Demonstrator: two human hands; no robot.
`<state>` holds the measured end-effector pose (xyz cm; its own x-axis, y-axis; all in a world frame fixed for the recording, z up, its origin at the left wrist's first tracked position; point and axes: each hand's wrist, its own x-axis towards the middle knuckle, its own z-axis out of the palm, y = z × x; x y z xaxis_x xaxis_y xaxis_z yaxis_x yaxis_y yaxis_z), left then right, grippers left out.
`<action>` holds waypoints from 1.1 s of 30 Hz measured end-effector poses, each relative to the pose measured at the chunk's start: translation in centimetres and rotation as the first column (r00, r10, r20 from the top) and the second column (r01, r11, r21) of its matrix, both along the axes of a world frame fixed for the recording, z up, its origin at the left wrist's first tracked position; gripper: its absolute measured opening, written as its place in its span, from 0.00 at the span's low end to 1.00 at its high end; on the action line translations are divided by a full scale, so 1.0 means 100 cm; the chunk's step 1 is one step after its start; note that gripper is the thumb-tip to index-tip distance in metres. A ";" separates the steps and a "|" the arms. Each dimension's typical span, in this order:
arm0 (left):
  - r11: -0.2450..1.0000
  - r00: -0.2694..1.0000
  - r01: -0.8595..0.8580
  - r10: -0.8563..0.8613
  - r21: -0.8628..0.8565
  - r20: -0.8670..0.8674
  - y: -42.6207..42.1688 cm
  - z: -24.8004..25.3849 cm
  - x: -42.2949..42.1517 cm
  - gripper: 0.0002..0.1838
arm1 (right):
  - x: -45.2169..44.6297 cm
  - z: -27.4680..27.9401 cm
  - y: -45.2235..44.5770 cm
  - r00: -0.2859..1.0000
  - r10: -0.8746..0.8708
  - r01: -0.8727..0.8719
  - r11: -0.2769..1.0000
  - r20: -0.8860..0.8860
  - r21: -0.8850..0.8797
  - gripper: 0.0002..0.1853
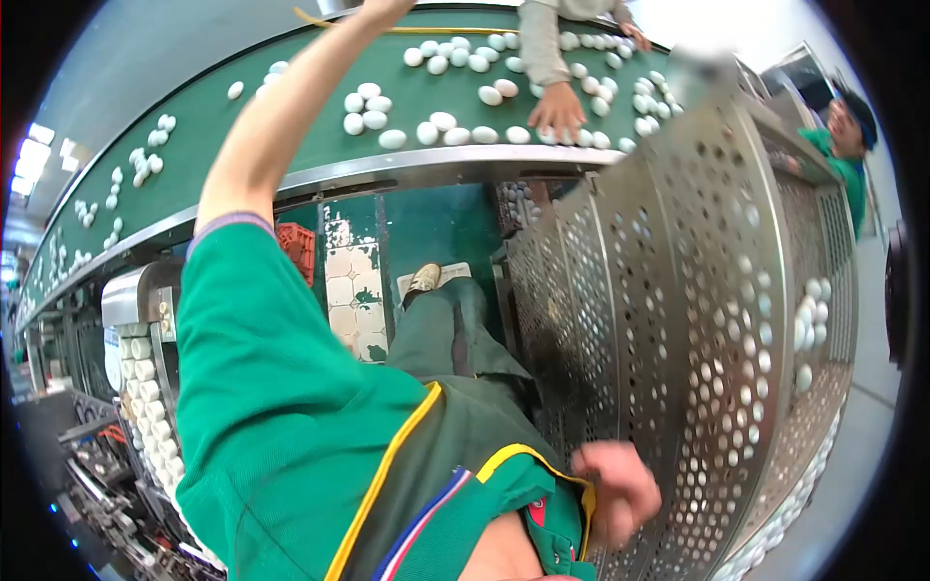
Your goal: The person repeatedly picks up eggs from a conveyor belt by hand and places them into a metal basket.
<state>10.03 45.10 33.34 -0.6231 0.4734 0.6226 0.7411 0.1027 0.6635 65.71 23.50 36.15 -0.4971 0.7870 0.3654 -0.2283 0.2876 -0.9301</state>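
My left arm stretches over the green conveyor belt (320, 155). My left hand (389, 6) is mostly cut off by the top edge of the view, so its fingers do not show. Near its forearm, pale eggs (367, 104) lie in loose groups on the belt. My right hand (620, 492) is low at my side, blurred, with its fingers curled in and nothing visible in them. Close beside it stands a perforated metal panel (668, 290). Across the belt, another person's hand (558, 112) rests on eggs at the near edge.
A metal rail (417, 169) borders the belt. Below it is a red crate (296, 250). Machinery with white rollers (145, 387) stands at left. More eggs (812, 315) sit behind the panel, where a person in green (841, 160) stands.
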 end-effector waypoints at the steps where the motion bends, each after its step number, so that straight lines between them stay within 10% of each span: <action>1: 0.921 0.938 -0.027 -0.112 -0.389 -0.329 -0.023 -0.050 -0.057 0.16 | -0.025 -0.018 0.019 0.993 0.016 0.004 0.985 0.114 -0.173 0.14; 2: 0.977 0.998 -0.001 0.015 -0.215 0.062 -0.050 -0.091 -0.054 0.17 | -0.054 -0.040 0.043 0.985 0.029 0.024 0.952 0.168 -0.304 0.14; 5: 0.935 0.800 -0.134 0.298 -0.329 0.521 -0.124 -0.202 -0.067 0.21 | -0.136 -0.098 0.107 0.935 0.119 0.033 0.908 0.334 -0.417 0.14; 12: 0.818 0.862 -0.132 0.374 -0.560 0.343 -0.129 -0.270 -0.083 0.39 | -0.336 -0.222 0.225 0.659 0.069 -0.162 0.985 0.749 0.052 0.26; 16: 0.750 0.557 -0.130 0.596 -0.648 0.578 -0.091 -0.285 -0.111 0.49 | -0.426 -0.280 0.263 0.451 -0.152 -0.296 0.904 0.879 0.308 0.38; 19: 0.686 0.613 -0.199 0.644 -0.700 0.457 -0.069 -0.298 -0.116 0.45 | -0.467 -0.307 0.259 0.301 -0.110 -0.251 0.949 0.947 0.191 0.39; 20: 0.707 0.819 -0.272 0.526 -0.652 0.229 -0.077 -0.339 -0.136 0.41 | -0.474 -0.302 0.257 0.312 -0.056 -0.275 0.950 0.949 0.146 0.41; 22: 0.850 0.751 -0.071 0.390 -0.522 0.532 -0.067 -0.294 -0.128 0.36 | -0.487 -0.327 0.249 0.247 -0.132 -0.378 0.899 0.960 0.221 0.36; 23: 0.748 0.887 -0.219 0.420 -0.627 0.191 -0.065 -0.302 -0.127 0.35 | -0.492 -0.324 0.251 0.133 -0.153 -0.452 0.870 0.979 0.198 0.37; 25: 0.720 0.950 -0.247 0.313 -0.649 -0.015 -0.066 -0.364 -0.164 0.41 | -0.491 -0.326 0.255 0.315 -0.070 -0.432 0.877 0.947 0.208 0.33; 26: 0.685 0.904 -0.168 0.394 -0.709 0.167 -0.057 -0.325 -0.156 0.42 | -0.494 -0.351 0.253 0.536 -0.055 -0.401 0.862 0.842 0.312 0.31; 33: 0.636 0.902 -0.171 0.409 -0.753 0.141 -0.046 -0.323 -0.127 0.32 | -0.497 -0.353 0.271 0.588 0.111 -0.565 0.765 0.801 0.308 0.27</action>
<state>-2.65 40.52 1.05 -0.8901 0.4536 -0.0440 0.3867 0.8029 0.4536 16.06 50.64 0.84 -0.9485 0.3153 0.0319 0.2416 0.7845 -0.5712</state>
